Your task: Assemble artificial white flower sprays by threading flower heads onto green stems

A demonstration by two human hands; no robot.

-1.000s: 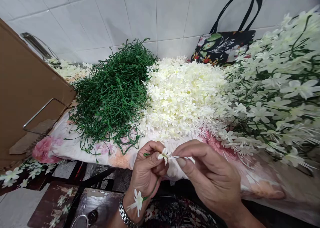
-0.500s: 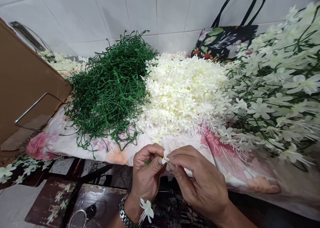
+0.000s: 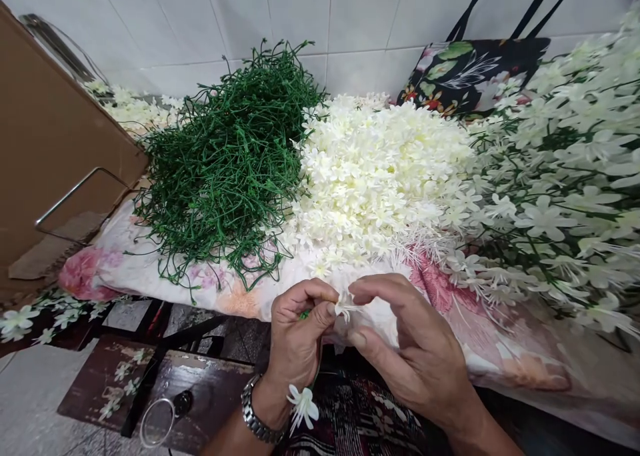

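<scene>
My left hand (image 3: 299,336) pinches a thin green stem (image 3: 306,315) near its tip, and a finished white flower (image 3: 303,406) hangs from the stem's lower end by my wrist. My right hand (image 3: 410,349) has its fingertips closed on a small white flower (image 3: 345,305) held against the stem's tip. Both hands meet just in front of a floral cloth (image 3: 200,289). On that cloth lie a heap of green stems (image 3: 230,163) and a heap of loose white flowers (image 3: 380,169).
Assembled flower sprays (image 3: 560,196) are piled at the right. A dark floral bag (image 3: 475,76) leans on the tiled wall. A cardboard box (image 3: 45,143) with a wire frame (image 3: 75,196) stands at the left. Fallen flowers (image 3: 20,319) and a low dark stool (image 3: 150,389) are below.
The view has shifted slightly. My right fingers have pushed the white flower onto the stem tip and closed in on my left hand; the hanging flower swung a little right.
</scene>
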